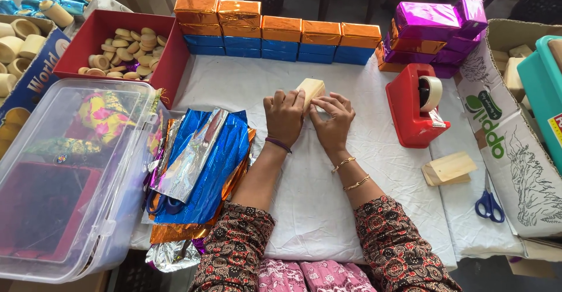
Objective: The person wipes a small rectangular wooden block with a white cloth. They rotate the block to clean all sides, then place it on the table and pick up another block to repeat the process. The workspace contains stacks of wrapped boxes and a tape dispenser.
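At the far left a clear plastic lidded storage bin [64, 175] sits in front of a red open box [170, 58] of small round wooden discs [120, 51], and beside the bin lies a loose heap of shiny blue, silver and orange foil sheets [196, 163]. In the middle of the white cloth-covered table [304, 210], the left hand [284, 115] lies palm down with its fingers curled over the near end of a pale rectangular wooden block [310, 88], and the right hand [332, 116] presses flat beside it, fingers spread against the block's side. Both hands are closed on the block, holding it on a white sheet. Pressing evenly, and keeping the block square to the sheet's edge, would seem the way to get clean folds. Behind runs a row of orange- and blue-foil wrapped blocks [281, 34]. To the right stand a red tape dispenser [414, 106], purple-foil wrapped blocks [430, 26], two bare wooden blocks [448, 169] and blue-handled scissors [489, 203].
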